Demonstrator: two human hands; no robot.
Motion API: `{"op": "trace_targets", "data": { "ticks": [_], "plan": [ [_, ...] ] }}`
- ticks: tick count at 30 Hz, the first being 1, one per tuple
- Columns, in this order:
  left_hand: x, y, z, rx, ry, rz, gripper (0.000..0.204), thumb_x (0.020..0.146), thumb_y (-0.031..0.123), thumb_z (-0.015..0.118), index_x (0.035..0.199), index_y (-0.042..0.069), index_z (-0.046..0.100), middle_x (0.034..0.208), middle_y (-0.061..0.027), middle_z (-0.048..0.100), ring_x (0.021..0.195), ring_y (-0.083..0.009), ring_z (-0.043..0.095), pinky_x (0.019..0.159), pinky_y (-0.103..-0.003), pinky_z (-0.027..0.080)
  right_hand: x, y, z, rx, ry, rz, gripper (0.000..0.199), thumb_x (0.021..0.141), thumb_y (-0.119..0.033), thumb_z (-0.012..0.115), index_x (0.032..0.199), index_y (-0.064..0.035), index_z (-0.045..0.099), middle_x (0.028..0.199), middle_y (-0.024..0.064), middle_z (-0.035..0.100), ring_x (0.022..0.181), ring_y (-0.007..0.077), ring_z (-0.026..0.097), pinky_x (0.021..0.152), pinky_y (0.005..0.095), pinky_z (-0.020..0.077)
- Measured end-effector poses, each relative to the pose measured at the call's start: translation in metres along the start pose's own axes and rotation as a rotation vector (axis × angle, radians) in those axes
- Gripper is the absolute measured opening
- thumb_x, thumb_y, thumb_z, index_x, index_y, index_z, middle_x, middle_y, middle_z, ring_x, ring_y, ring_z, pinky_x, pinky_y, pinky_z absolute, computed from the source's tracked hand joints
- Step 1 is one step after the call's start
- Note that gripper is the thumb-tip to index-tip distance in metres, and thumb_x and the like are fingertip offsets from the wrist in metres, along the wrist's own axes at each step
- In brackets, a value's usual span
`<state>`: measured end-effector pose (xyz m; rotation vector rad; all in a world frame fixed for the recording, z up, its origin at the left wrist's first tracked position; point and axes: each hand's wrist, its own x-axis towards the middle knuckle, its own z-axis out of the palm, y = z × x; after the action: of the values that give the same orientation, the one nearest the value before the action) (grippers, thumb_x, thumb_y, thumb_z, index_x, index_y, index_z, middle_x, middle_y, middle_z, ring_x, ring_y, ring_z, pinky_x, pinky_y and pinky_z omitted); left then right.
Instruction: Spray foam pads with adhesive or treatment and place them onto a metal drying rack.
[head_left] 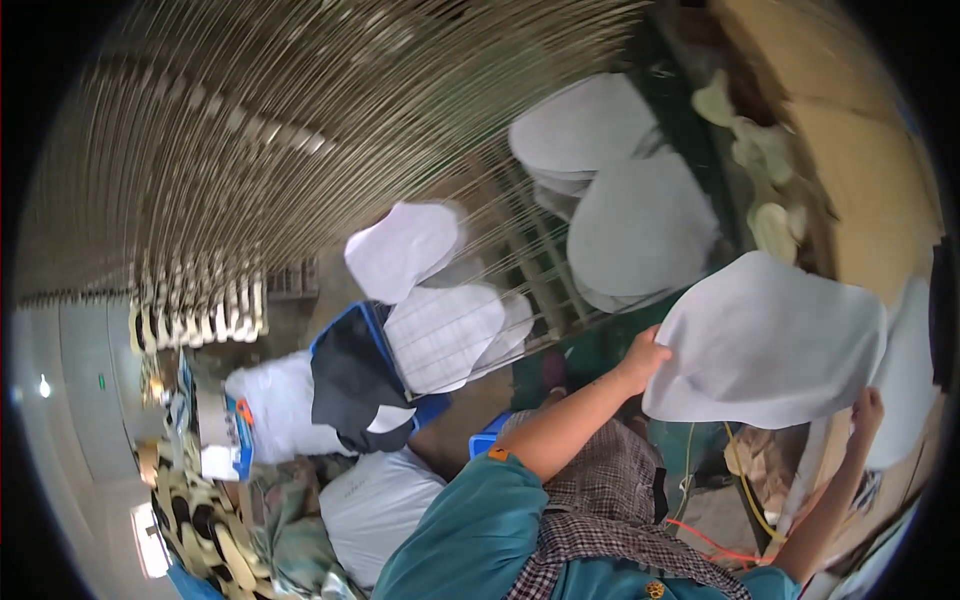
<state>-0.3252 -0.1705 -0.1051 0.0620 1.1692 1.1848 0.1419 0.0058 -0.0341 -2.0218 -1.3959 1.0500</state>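
Pale grey, rounded fabric cut piece [765, 340] is up in the air between both hands, spread wide and sagging a little in the middle. The person's left hand [645, 358] is pinched shut on its left edge, thumb over the cloth, while the right hand [866, 410] is closed on the lower right corner, partly hidden behind the cloth. The piece's long axis runs from hand to hand, roughly left to right and tipping down toward the right, so most of the cloth sits above and between the two grips. Neither hand is clearly nearer; each holds one end. Beyond it, further off, similar grey fabric pieces [640, 225] hang over a rack of taut thin wires [300, 110], with a white checked piece [445, 335] lower on the same rack. Below the left forearm there is a blue plastic crate [345, 335] draped in black cloth [355, 385], and white stuffed sacks [375, 505] sit near it.
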Motion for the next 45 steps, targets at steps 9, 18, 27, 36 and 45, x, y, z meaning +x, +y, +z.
{"op": "trace_targets", "data": {
  "ticks": [9,18,27,36,45],
  "plan": [
    [-0.035,0.09,-0.323,0.155,0.44,-0.067,0.052,0.068,-0.006,0.054,0.119,0.004,0.052,0.094,-0.0138,0.063,0.079,-0.0243,0.064,0.067,-0.042,0.054,-0.132,-0.083,0.351,0.401,-0.447,0.173,0.002,0.08,-0.009,0.057,0.08,-0.0108,0.057,0.064,-0.0038,0.05,0.056,0.0059,0.048,0.048,0.0193,0.0356],
    [-0.17,0.116,-0.602,0.479,0.967,0.005,0.054,0.063,-0.002,0.054,0.117,0.003,0.055,0.089,-0.0069,0.061,0.079,-0.0228,0.058,0.072,-0.035,0.046,-0.291,-0.086,0.606,0.215,-0.853,0.436,0.01,0.078,-0.008,0.06,0.088,-0.0067,0.059,0.068,0.0023,0.057,0.057,0.0132,0.056,0.049,0.0267,0.0441],
    [-0.188,0.2,-0.588,-0.011,1.024,0.392,0.039,0.077,0.007,0.057,0.116,0.005,0.053,0.098,-0.0093,0.063,0.078,-0.0204,0.063,0.064,-0.029,0.05,-0.267,-0.063,0.597,-0.065,-0.913,0.402,0.021,0.08,-0.009,0.058,0.101,-0.0057,0.057,0.074,0.0063,0.061,0.057,0.014,0.058,0.046,0.0262,0.0467],
    [-0.148,0.412,-0.373,-0.652,0.182,0.976,0.015,0.084,0.006,0.051,0.096,-0.002,0.052,0.108,-0.0174,0.051,0.113,-0.0417,0.047,0.092,-0.051,0.043,-0.199,-0.052,0.493,0.131,-0.708,0.373,0.018,0.08,-0.005,0.055,0.098,-0.0034,0.056,0.068,0.0046,0.056,0.053,0.0121,0.053,0.043,0.0253,0.0413],
    [-0.109,0.245,-0.382,-0.818,0.526,0.799,0.015,0.087,0.021,0.052,0.079,0.01,0.058,0.085,-0.0041,0.063,0.084,-0.0218,0.058,0.083,-0.037,0.045,-0.191,0.005,0.37,0.092,-0.616,0.236,0.016,0.082,-0.006,0.056,0.098,-0.003,0.058,0.072,0.0029,0.059,0.056,0.0089,0.054,0.048,0.0221,0.0422]
  ]
}}
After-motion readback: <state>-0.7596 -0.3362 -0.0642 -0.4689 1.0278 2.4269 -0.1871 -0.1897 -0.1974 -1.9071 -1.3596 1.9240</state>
